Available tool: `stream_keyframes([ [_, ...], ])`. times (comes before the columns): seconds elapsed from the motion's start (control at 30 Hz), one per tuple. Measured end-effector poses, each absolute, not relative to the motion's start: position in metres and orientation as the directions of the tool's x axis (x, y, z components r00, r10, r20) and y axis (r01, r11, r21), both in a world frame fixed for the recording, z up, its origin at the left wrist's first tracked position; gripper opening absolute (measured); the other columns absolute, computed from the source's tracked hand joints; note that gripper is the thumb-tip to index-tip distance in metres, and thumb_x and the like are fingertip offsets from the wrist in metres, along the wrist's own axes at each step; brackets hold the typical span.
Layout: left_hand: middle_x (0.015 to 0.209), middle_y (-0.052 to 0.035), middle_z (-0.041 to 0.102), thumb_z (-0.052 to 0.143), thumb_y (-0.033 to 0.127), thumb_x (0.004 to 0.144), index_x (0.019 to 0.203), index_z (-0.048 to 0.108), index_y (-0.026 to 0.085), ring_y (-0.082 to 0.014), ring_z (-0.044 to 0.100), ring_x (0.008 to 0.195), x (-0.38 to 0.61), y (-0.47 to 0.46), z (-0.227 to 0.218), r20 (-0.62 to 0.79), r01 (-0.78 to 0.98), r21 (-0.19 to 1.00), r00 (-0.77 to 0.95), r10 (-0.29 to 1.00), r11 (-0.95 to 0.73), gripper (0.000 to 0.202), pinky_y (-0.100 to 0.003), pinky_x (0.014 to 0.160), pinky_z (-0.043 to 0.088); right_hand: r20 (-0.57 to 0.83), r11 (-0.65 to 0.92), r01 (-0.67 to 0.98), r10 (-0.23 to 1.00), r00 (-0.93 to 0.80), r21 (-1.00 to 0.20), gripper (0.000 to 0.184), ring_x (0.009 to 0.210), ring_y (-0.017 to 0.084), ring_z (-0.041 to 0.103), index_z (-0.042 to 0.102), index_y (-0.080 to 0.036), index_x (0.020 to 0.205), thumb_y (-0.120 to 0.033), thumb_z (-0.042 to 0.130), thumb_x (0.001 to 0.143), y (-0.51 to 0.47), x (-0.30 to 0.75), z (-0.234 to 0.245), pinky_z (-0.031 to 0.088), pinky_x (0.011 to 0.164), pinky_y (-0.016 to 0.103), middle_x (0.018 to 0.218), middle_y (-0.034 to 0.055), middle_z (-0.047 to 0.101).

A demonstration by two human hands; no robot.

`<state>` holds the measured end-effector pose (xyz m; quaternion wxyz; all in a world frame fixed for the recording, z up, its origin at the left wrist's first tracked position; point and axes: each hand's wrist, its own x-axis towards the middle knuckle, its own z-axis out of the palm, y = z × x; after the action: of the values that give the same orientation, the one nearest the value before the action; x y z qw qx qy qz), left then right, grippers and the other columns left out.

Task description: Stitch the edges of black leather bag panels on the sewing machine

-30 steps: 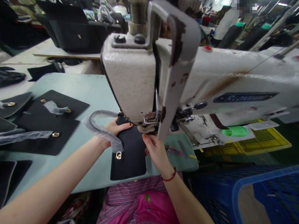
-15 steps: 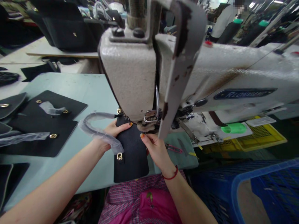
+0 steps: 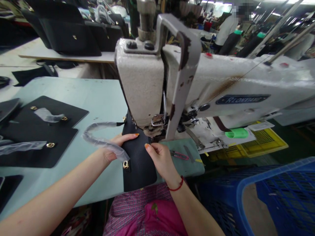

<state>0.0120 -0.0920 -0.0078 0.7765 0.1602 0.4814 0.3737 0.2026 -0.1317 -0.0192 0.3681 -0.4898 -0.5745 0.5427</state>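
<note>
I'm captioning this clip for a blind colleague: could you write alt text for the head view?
The left hand and right hand steady a black bag panel under a white sewing machine on a pale green table. Its plastic-wrapped handle arcs over the left hand. More black panels lie at left.

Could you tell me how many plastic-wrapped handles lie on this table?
3 handles: one at the left hand, two on the left black panels; others may be hidden.
</note>
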Motion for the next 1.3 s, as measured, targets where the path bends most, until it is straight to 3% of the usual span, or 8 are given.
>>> stream_keyframes([
  [0.23,0.080,-0.0144,0.077,0.068,0.009,0.075,0.095,0.074,0.008,-0.0271,0.075,0.067,0.011,-0.092,-0.012,-0.632,-0.429,0.602,0.259,0.730,0.673,0.020,-0.037,0.065,0.064,-0.089,-0.040,0.208,0.969,-0.232,-0.977,0.046,0.056,0.009,0.029,0.038,-0.018,0.059,-0.048,0.050,0.091,-0.130,0.202,-0.014,0.020,0.050,0.024,0.058,-0.0038,0.029],
  [0.43,0.084,-0.0137,0.078,0.067,0.010,0.078,0.091,0.074,0.009,-0.0269,0.075,0.073,0.006,-0.087,-0.018,-0.617,-0.447,0.596,0.277,0.737,0.667,0.015,-0.036,0.069,0.064,-0.086,-0.039,0.198,0.968,-0.237,-0.980,0.046,0.057,0.009,0.029,0.042,-0.017,0.060,-0.049,0.051,0.091,-0.123,0.202,-0.016,0.021,0.051,0.023,0.059,-0.0035,0.031],
  [0.63,0.093,-0.0127,0.078,0.069,0.013,0.078,0.101,0.074,0.013,-0.0301,0.075,0.082,0.003,-0.084,-0.026,-0.582,-0.422,0.629,0.300,0.756,0.653,0.023,-0.041,0.076,0.063,-0.082,-0.032,0.205,0.967,-0.241,-0.978,0.046,0.055,0.009,0.028,0.043,-0.017,0.059,-0.049,0.051,0.091,-0.119,0.202,-0.014,0.022,0.051,0.024,0.058,-0.0039,0.031],
  [0.77,0.091,-0.0156,0.077,0.067,0.011,0.077,0.101,0.073,0.008,-0.0300,0.075,0.077,0.006,-0.084,-0.019,-0.608,-0.398,0.643,0.254,0.752,0.655,0.025,-0.040,0.072,0.064,-0.085,-0.030,0.230,0.970,-0.230,-0.973,0.045,0.055,0.009,0.030,0.045,-0.017,0.059,-0.048,0.051,0.090,-0.119,0.201,-0.010,0.023,0.051,0.023,0.058,-0.0037,0.032],
  [1.03,0.084,-0.0140,0.078,0.068,0.008,0.074,0.092,0.075,0.009,-0.0266,0.075,0.069,0.012,-0.086,0.001,-0.617,-0.407,0.659,0.187,0.764,0.632,0.019,-0.033,0.066,0.063,-0.069,0.022,0.324,0.961,-0.266,-0.946,0.036,0.060,0.011,0.040,0.051,-0.017,0.067,-0.041,0.050,0.094,-0.124,0.208,-0.005,0.029,0.054,0.022,0.062,-0.0023,0.045],
  [1.17,0.086,-0.0132,0.078,0.068,0.008,0.074,0.100,0.073,0.008,-0.0270,0.075,0.073,0.025,-0.103,0.004,-0.615,-0.478,0.664,0.088,0.784,0.575,0.026,-0.034,0.069,0.064,-0.102,0.073,0.483,0.940,-0.325,-0.873,0.029,0.062,0.011,0.047,0.056,-0.016,0.071,-0.033,0.052,0.095,-0.117,0.220,0.012,0.030,0.056,0.021,0.066,-0.0013,0.054],
  [1.3,0.097,-0.0081,0.078,0.067,0.011,0.079,0.109,0.070,0.014,-0.0252,0.075,0.085,0.054,-0.129,-0.001,-0.601,-0.598,0.672,-0.095,0.793,0.437,0.031,-0.033,0.078,0.063,-0.162,0.190,0.731,0.910,-0.382,-0.655,0.025,0.067,0.013,0.057,0.065,-0.017,0.077,-0.029,0.054,0.096,-0.106,0.232,0.043,0.030,0.057,0.023,0.073,0.0025,0.065],
])
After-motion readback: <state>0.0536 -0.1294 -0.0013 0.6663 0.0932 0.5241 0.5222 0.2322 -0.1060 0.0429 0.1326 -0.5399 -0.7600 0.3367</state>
